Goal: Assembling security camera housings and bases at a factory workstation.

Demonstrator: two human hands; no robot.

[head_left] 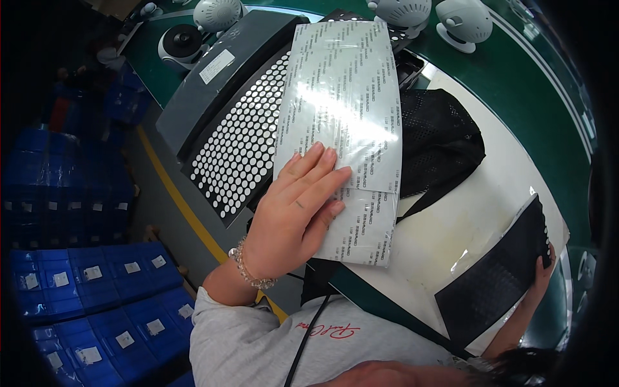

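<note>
My left hand (303,200) lies flat on a long, glossy silver-white printed sheet (342,71), fingers stretched out and holding nothing. A second piece of the same material (361,226) shows at its near end, with a seam or overlapping edge between them. At the far right, my right hand (543,274) grips the edge of a black sheet (493,284), its fingers partly hidden behind it. A few small white dots show along that sheet's right edge. Left of the silver sheet, and partly under it, is a black sheet covered in white round dots (242,142).
A dark grey bin (258,48) with a white label stands at the far left. Beside the silver sheet lies a black mesh bag (445,142). White camera-like devices (464,22) line the green table's far side. Blue boxes (97,277) are stacked on the floor at left.
</note>
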